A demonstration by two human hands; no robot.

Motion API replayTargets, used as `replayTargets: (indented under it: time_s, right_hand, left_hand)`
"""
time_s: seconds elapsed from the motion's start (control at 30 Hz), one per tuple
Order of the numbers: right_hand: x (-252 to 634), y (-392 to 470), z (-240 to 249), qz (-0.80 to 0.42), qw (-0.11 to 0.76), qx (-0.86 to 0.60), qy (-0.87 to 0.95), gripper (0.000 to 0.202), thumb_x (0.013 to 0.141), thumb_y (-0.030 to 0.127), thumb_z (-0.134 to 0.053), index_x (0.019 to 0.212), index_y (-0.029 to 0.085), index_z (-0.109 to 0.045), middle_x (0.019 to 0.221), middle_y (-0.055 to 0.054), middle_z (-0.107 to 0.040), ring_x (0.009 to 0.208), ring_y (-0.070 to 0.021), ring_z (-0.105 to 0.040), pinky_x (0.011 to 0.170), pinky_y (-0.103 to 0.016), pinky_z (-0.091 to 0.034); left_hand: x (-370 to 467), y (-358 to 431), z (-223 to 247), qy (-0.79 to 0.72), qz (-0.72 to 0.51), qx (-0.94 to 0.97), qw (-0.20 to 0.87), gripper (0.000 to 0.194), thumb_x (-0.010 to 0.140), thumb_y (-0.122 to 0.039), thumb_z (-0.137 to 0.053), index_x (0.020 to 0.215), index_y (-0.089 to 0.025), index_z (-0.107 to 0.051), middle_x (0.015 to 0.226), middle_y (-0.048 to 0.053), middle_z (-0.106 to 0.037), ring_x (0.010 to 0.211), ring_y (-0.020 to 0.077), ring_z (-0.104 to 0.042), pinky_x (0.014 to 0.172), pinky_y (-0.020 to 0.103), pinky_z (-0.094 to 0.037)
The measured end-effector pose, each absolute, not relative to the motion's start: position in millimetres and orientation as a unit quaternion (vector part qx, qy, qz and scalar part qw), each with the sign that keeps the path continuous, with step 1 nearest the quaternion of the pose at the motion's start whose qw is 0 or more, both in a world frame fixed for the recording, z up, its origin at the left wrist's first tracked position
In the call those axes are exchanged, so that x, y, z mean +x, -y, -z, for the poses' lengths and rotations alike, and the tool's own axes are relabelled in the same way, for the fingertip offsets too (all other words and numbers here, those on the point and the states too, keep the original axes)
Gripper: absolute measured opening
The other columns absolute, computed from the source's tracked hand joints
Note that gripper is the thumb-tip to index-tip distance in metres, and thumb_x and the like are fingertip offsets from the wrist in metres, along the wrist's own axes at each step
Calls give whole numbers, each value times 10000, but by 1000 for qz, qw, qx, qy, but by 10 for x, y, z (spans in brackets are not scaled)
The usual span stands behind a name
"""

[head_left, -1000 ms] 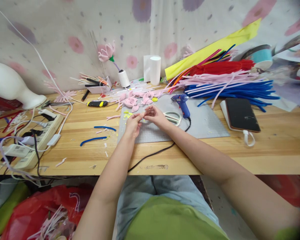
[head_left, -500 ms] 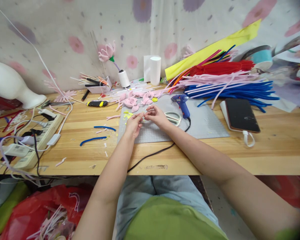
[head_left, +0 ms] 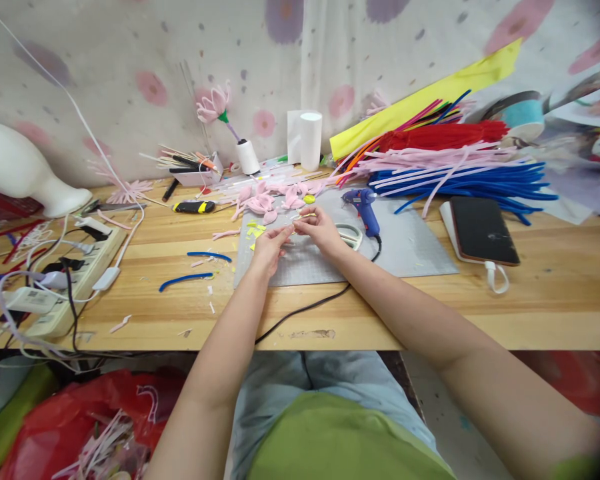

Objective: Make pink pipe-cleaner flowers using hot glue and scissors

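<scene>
Right hand (head_left: 323, 235) slid a touch rightward; left hand (head_left: 268, 249) barely budged. Both look pinched, can't tell on what. Pink petals (head_left: 260, 204) sit just beyond the grip, glue gun (head_left: 365, 212) right of it, probably for easy reach.

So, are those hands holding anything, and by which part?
Can't tell: the left hand and right hand are close together over the mat; anything between their fingertips is too small to make out.
</scene>
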State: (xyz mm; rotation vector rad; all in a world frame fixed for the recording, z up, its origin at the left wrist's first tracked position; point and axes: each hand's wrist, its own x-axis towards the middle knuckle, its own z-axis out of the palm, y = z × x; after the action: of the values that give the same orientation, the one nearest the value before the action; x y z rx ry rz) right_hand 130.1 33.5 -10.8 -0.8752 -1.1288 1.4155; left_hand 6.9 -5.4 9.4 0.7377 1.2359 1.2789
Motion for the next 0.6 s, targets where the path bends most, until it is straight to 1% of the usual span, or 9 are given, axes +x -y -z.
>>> replayTargets:
  time_s: [0.07, 0.13, 0.2, 0.33, 0.43, 0.6]
  right_hand:
    - [1310, -340, 110, -592, 542, -373, 466, 482, 507, 356, -755, 838, 219, -432, 629, 73, -600, 612, -98, -576, 656, -277, -457]
    - [1314, -339, 107, -589, 543, -378, 465, 484, 510, 361, -752, 837, 219, -425, 639, 69, -599, 622, -103, -580, 660, -278, -457]
    - [1311, -333, 102, -583, 542, -382, 470, 478, 520, 363, -747, 837, 221, -417, 641, 69, -590, 620, -101, -575, 654, -275, -452]
    - [1288, -314, 92, -565, 545, -387, 484, 468, 535, 367, -736, 838, 230, -406, 632, 79, -570, 624, -102, -568, 630, -265, -447]
    - [1270, -302, 91, -561, 545, -385, 490, 464, 532, 363, -729, 836, 231, -405, 640, 77, -572, 635, -104, -565, 608, -254, -443]
    - [1253, -285, 90, -554, 541, -395, 494, 454, 531, 366, -722, 831, 227, -411, 641, 73, -572, 608, -96, -539, 571, -242, -425]
  left_hand:
    - [56, 55, -109, -514, -549, 306, 584, 355, 514, -400, -798, 711, -141, -657, 797, 41, -640, 571, 48, -496, 374, 150, -227]
    - [54, 58, -119, -501, -560, 301, 587, 349, 544, -421, -779, 737, -151, -671, 879, 54, -656, 582, 52, -511, 374, 151, -239]
    - [66, 62, -122, -500, -570, 303, 578, 312, 541, -376, -787, 724, -148, -681, 841, 49, -656, 572, 49, -501, 371, 149, -236]
    - [107, 69, -117, -508, -567, 302, 574, 240, 509, -261, -803, 671, -130, -686, 676, 29, -621, 545, 49, -473, 367, 153, -211]
    - [118, 65, -113, -509, -569, 294, 575, 229, 502, -231, -798, 677, -127, -693, 656, 27, -614, 554, 53, -479, 372, 154, -202]
    - [104, 44, -89, -536, -572, 306, 540, 207, 500, -224, -791, 641, -116, -685, 636, 33, -607, 565, 64, -483, 387, 162, -206]
